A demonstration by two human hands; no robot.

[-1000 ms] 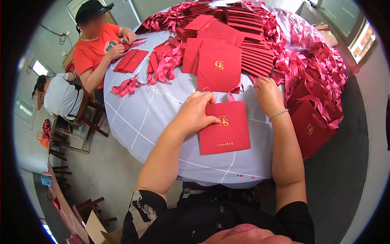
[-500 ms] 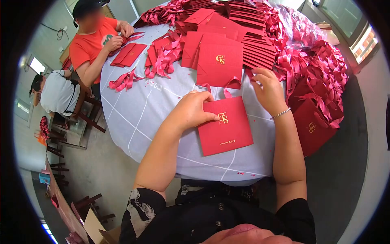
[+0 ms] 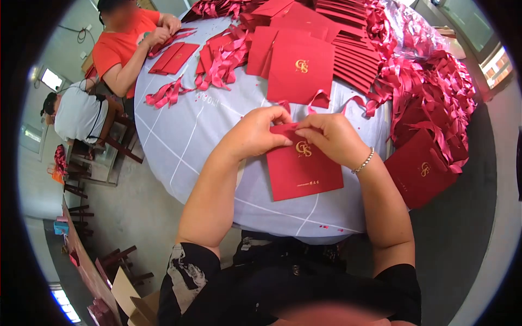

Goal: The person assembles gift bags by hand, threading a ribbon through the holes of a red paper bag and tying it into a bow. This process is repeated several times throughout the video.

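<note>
A flat red paper bag (image 3: 305,176) with a gold monogram lies on the cloth before me. My left hand (image 3: 260,133) grips its upper left edge, thumb on the front face. At the middle of the top edge, my right hand (image 3: 333,138) is closed in a pinch; its fingertips hide exactly what is between them. A pink ribbon loop (image 3: 319,98) rises just beyond the hands. Another ribbon strip (image 3: 356,101) runs from behind my right hand toward the pile on the right. Directly beyond lies another red bag (image 3: 300,70) with the same monogram.
Stacked red bags (image 3: 353,57) fan across the back of the round table (image 3: 185,136). A ribbon heap (image 3: 429,98) covers the right side, with a bag (image 3: 421,169) at its edge. A person in orange (image 3: 122,54) handles ribbons at the left; another in white (image 3: 81,117) sits behind.
My right hand has moved left and down from beside the ribbon pile to the bag's top edge. My left hand keeps its hold. A ribbon strip now shows beyond my right hand.
</note>
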